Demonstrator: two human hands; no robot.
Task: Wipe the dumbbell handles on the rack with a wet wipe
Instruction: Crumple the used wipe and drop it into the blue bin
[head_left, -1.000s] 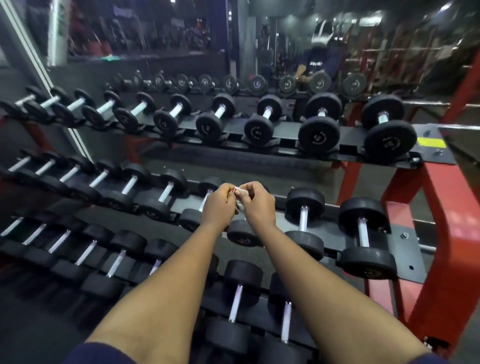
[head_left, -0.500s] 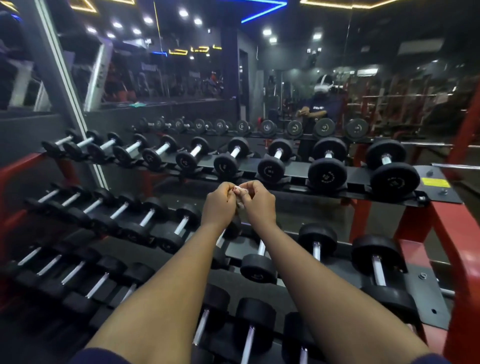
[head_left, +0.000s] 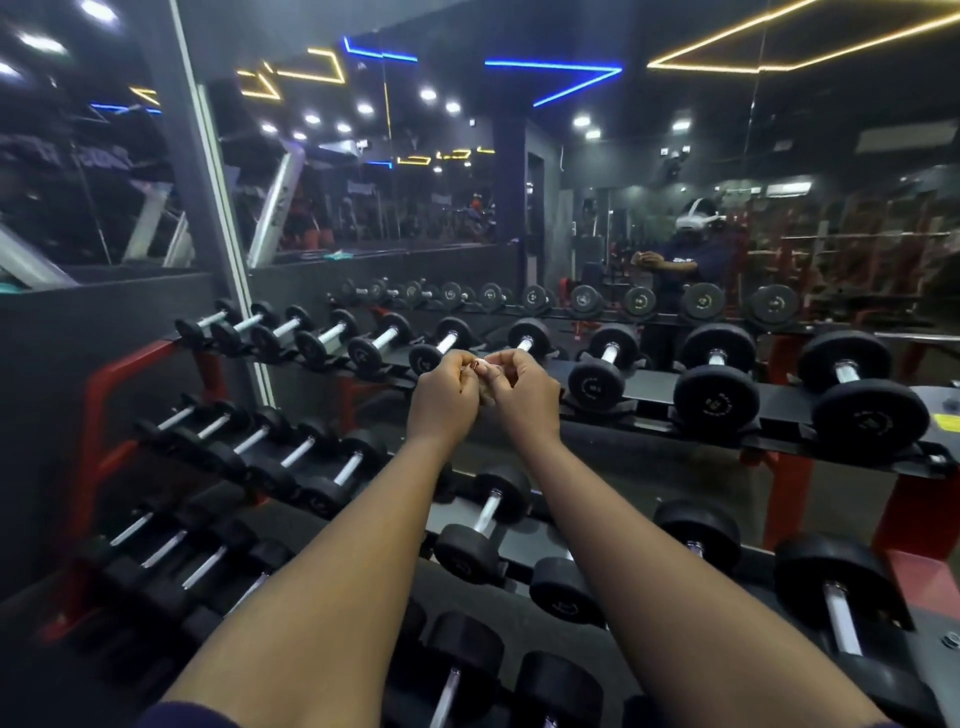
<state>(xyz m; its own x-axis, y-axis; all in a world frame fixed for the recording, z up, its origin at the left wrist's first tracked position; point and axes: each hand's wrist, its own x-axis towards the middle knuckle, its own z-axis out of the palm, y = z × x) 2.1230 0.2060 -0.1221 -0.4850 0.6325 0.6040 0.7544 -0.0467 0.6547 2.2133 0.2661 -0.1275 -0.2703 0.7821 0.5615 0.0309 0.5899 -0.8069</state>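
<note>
The rack (head_left: 649, 410) spreads below and beyond my hands, with no dumbbell handle (head_left: 609, 354) touched, so I judge wiping has not begun. My left hand (head_left: 447, 397) and right hand (head_left: 524, 392) meet, both pinching the small wet wipe (head_left: 480, 364) between them.

Mirror wall (head_left: 613, 171), behind the fingers (head_left: 488, 370); reflected person (head_left: 691, 260) in a white headset, up and right of them. Blue light strip (head_left: 556, 65) and yellow light strip (head_left: 727, 67), high above; pale frame strip (head_left: 224, 208), far left.
</note>
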